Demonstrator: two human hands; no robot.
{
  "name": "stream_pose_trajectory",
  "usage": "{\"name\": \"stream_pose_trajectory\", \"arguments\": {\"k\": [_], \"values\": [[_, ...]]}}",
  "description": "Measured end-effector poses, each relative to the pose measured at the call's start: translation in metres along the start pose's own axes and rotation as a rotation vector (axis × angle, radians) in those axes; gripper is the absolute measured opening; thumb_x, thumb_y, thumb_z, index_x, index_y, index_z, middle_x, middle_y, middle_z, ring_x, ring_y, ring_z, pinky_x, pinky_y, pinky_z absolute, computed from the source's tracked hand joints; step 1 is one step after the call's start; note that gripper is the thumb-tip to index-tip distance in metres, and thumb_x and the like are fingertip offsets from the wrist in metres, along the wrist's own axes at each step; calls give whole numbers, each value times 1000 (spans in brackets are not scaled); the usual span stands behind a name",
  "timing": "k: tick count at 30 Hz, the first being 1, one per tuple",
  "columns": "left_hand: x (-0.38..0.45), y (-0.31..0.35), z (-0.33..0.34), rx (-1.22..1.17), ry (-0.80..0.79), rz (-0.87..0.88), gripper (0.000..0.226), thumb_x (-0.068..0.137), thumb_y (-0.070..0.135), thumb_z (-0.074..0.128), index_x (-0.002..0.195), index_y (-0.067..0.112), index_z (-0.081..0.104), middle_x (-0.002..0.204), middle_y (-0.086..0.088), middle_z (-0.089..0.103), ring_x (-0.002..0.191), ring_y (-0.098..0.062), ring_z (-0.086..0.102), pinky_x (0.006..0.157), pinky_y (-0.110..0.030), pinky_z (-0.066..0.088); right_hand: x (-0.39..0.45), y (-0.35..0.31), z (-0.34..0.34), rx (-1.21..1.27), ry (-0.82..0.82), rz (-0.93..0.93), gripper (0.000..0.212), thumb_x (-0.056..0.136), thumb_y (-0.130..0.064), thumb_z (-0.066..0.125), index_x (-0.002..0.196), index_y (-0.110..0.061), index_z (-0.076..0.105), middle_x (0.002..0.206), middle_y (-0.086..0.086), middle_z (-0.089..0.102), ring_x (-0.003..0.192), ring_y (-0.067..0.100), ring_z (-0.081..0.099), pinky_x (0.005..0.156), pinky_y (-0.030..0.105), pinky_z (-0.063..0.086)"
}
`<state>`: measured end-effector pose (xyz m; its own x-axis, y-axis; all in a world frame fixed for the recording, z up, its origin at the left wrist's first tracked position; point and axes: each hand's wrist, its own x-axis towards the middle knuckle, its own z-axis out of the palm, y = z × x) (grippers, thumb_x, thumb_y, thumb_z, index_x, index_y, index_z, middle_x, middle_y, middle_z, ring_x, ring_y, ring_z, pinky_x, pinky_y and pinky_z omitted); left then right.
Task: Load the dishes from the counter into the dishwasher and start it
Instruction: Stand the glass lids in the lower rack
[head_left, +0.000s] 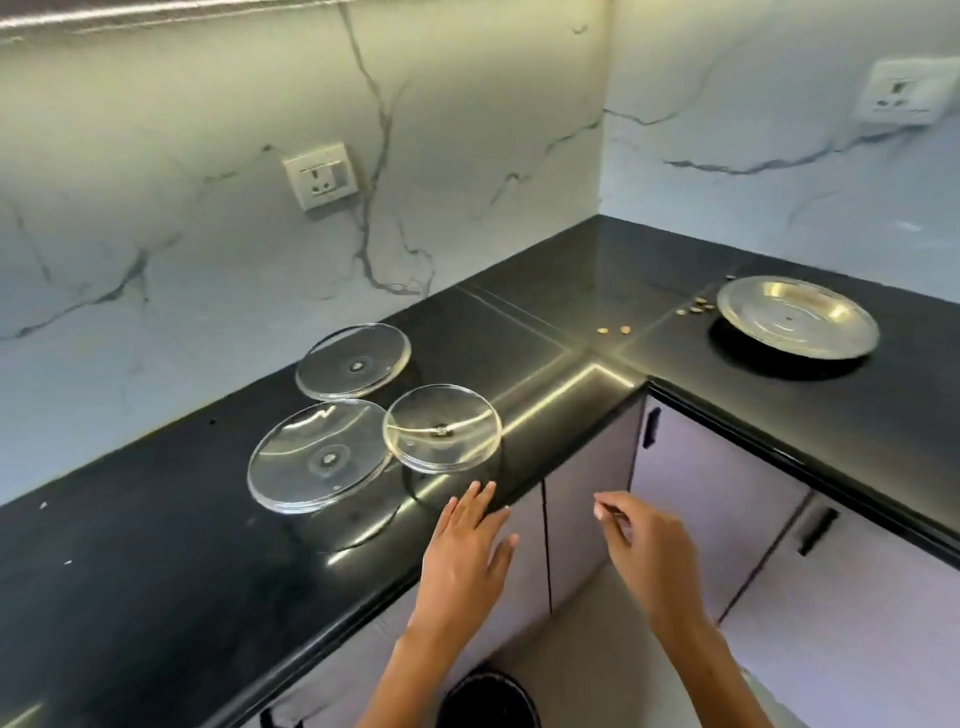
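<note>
Three clear glass lids lie on the black counter (156, 561): a far one (353, 368), a large near-left one (319, 462) and a smaller one (442, 427) close to the counter's front edge. A steel plate (797, 316) rests on the right-hand run of the counter. My left hand (467, 551) hovers with straight fingers just in front of the smaller lid, fingertips over the counter edge, holding nothing. My right hand (644, 545) is in the air in front of the cabinet doors, fingers loosely bent, with nothing in it. No dishwasher is in view.
A few small golden crumbs (613, 329) lie near the counter's corner and beside the steel plate. Pale cabinet doors (587, 519) with black handles (818, 530) stand under the counter. A dark round bin (488, 701) sits on the floor. Wall sockets (321, 176) are on the marble backsplash.
</note>
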<state>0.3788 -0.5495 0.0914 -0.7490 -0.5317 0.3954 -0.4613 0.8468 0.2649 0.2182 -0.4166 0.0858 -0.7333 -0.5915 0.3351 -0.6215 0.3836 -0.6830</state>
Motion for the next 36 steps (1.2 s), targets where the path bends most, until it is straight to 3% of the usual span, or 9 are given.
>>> {"name": "stream_pose_trajectory", "arguments": {"k": [4, 8, 10, 15, 17, 20, 24, 29, 36], "values": [[17, -53, 8, 59, -3, -47, 36, 81, 21, 61, 117, 16, 66, 131, -4, 57, 125, -19, 50, 105, -41, 34, 25, -21, 42, -13, -74, -70, 12, 81, -15, 70, 93, -17, 72, 82, -3, 73, 70, 17, 69, 59, 34, 57], [49, -104, 22, 131, -143, -15, 69, 51, 3, 85, 117, 14, 66, 124, -7, 62, 116, -23, 58, 100, -40, 38, 43, -28, 72, -30, -103, -92, 14, 78, -13, 73, 92, -15, 73, 83, -4, 74, 70, 15, 69, 60, 31, 58], [63, -122, 29, 118, -162, 40, 70, 42, -1, 88, 108, 15, 70, 113, -6, 68, 105, -22, 64, 95, -40, 44, 48, -27, 80, -30, -105, -98, 15, 78, -12, 73, 93, -13, 73, 85, -2, 74, 72, 14, 70, 63, 29, 58], [82, -136, 36, -4, -44, 193, 35, 59, -2, 75, 91, 12, 74, 88, 0, 72, 79, -18, 67, 74, -26, 50, 55, -20, 75, -77, -96, -91, 15, 76, -10, 74, 91, -15, 74, 82, -4, 74, 69, 12, 69, 62, 17, 52], [90, -137, 34, -9, -7, 213, 26, 69, 3, 63, 92, 9, 72, 87, -2, 71, 76, -21, 66, 72, -27, 49, 55, -16, 69, -93, -69, -71, 15, 74, -9, 76, 88, -15, 74, 79, -3, 73, 66, 14, 69, 59, 24, 56], [106, -128, 33, -36, 6, 245, 31, 76, 8, 47, 96, 5, 70, 88, -6, 68, 78, -24, 63, 69, -33, 50, 48, -3, 53, -119, -23, -7, 15, 74, -9, 76, 86, -16, 74, 76, -2, 73, 64, 16, 69, 57, 31, 58], [124, -85, 28, -125, -29, 335, 30, 82, 11, 45, 97, 2, 69, 90, -8, 67, 79, -26, 61, 69, -35, 52, 28, 23, 18, -165, 21, 103, 11, 81, -16, 70, 89, -23, 72, 83, -7, 73, 72, 17, 69, 61, 30, 55], [124, 30, 33, -358, -84, 575, 20, 85, 6, 51, 98, 1, 66, 92, -8, 66, 86, -21, 53, 74, -27, 44, -22, 61, -53, -122, 177, 297, 10, 84, -17, 68, 91, -20, 72, 87, -4, 73, 73, 19, 69, 64, 38, 57], [63, 226, 93, -649, -404, 942, 24, 86, 8, 50, 103, 6, 66, 89, -6, 65, 79, -17, 51, 69, -24, 42, -190, 142, -188, -224, 446, 675, 16, 78, -18, 68, 94, -20, 71, 88, -2, 73, 75, 17, 69, 67, 32, 55]]}}
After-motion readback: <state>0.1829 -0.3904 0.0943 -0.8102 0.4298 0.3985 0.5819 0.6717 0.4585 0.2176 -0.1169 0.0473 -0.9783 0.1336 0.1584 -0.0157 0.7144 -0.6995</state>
